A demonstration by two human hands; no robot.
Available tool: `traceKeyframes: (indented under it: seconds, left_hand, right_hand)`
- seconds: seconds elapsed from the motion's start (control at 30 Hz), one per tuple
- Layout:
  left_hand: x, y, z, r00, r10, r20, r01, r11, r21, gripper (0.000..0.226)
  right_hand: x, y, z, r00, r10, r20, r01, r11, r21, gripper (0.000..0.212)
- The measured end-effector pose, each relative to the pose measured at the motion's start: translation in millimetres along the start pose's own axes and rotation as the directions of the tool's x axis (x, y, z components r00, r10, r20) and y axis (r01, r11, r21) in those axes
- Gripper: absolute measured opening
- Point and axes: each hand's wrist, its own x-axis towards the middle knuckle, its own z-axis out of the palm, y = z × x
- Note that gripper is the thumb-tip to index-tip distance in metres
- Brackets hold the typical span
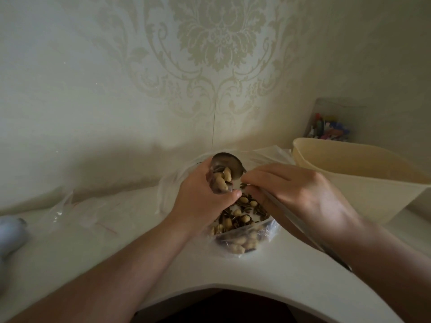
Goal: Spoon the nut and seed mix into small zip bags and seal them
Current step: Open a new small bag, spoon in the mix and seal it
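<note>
Left hand (200, 194) holds small bag (215, 183); spoon (229, 166) tips nuts in

Around the white desk (268, 273)

A cream plastic tub (363, 180) is set at the right, a clear container of coloured bits (331, 127) is seen behind it, and patterned wallpaper (217, 54) is spread across the back.
</note>
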Motion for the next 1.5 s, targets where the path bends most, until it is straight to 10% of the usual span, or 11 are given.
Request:
traceKeyframes:
  seconds: [0.43, 1.17, 1.5]
  left_hand:
    - [6, -6, 3, 0.994, -0.067, -0.088, 0.067, 0.998, 0.008, 0.082]
    - [-2, -7, -7, 0.992, -0.109, 0.067, 0.062, 0.867, 0.495, 0.039]
    - [-1, 25, -39, 0.974, -0.188, 0.122, 0.137, 0.930, 0.341, 0.024]
  right_hand:
    - [-2, -6, 11, 1.000, 0.017, -0.017, -0.018, 0.999, -0.039, 0.027]
    - [-29, 4, 18, 0.935, 0.354, 0.006, -0.349, 0.920, 0.179, 0.013]
    - [-25, 20, 15, 0.785, 0.603, 0.141, -0.619, 0.769, 0.161, 0.021]
